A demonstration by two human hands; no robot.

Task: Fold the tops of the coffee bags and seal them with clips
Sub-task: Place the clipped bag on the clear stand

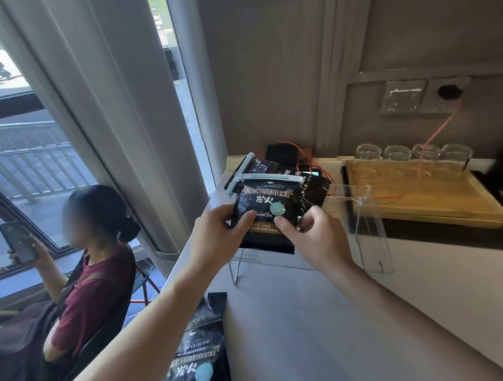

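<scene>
I hold a black coffee bag [263, 210] upright with both hands, above a clear acrylic stand [370, 230]. A pale grey clip [270, 177] runs across its folded top. My left hand [217, 236] grips the bag's lower left side and my right hand [314, 233] its lower right. Behind it stand other black bags [315, 189], one with a grey clip [240, 173] along its left edge. A further coffee bag [195, 355] with an unclipped top stands at the counter's near left edge.
A wooden tray [422, 206] lies at the right, with several upturned glasses [413, 154] behind it. An orange cable [438, 131] runs from a wall socket to a black device. A seated person [81, 274] holding a phone is to the left, beside the window.
</scene>
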